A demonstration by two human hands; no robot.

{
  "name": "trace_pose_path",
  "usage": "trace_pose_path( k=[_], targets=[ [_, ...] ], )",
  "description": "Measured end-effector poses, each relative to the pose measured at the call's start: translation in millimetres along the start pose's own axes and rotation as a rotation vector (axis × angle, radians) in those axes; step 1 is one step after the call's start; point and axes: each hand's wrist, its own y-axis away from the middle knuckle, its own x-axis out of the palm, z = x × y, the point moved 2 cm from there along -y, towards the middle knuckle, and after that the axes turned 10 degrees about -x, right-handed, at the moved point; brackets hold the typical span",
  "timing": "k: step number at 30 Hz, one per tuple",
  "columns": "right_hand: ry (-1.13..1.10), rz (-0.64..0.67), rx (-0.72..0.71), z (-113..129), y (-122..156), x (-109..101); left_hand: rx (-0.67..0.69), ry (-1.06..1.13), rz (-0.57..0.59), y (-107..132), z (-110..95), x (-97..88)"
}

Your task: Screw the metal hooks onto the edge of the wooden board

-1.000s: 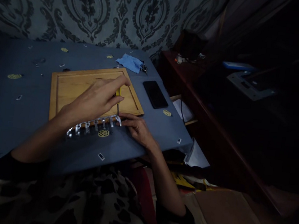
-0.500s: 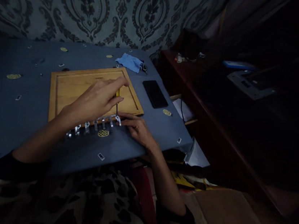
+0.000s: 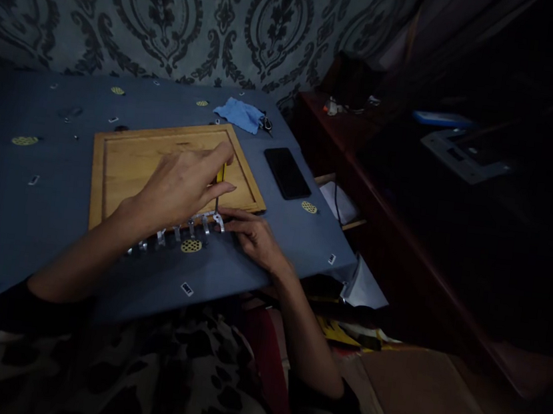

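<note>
My left hand (image 3: 178, 188) is closed round a thin tool with a yellow handle (image 3: 220, 173), held upright with its tip down at the right end of a metal rack of hooks (image 3: 187, 230). The rack lies along the near edge of a wooden board (image 3: 126, 155) on a blue cloth-covered table (image 3: 14, 208). My right hand (image 3: 255, 237) lies with fingers pressed flat on the rack's right end and holds it down. My left forearm hides part of the rack.
A black phone (image 3: 287, 173) lies right of the board, a crumpled blue cloth (image 3: 241, 114) behind it. Small yellow discs (image 3: 24, 140) and tiny parts dot the table. A dark wooden shelf (image 3: 361, 170) stands close on the right; papers lie below the table edge.
My left hand has shifted slightly left and down over the rack, covering more of the hooks. My right hand has stayed in place.
</note>
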Motion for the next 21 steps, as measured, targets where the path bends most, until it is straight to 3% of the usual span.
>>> trace_pose_path(
  k=[12, 21],
  targets=[
    [0.006, 0.005, -0.002, 0.1, 0.5, -0.2, 0.106, 0.115, 0.007, 1.0, -0.6, 3.5],
    [0.009, -0.006, -0.027, -2.5, 1.0, 1.0, 0.190, 0.169, 0.073, 2.3, 0.3, 0.1]
  ],
)
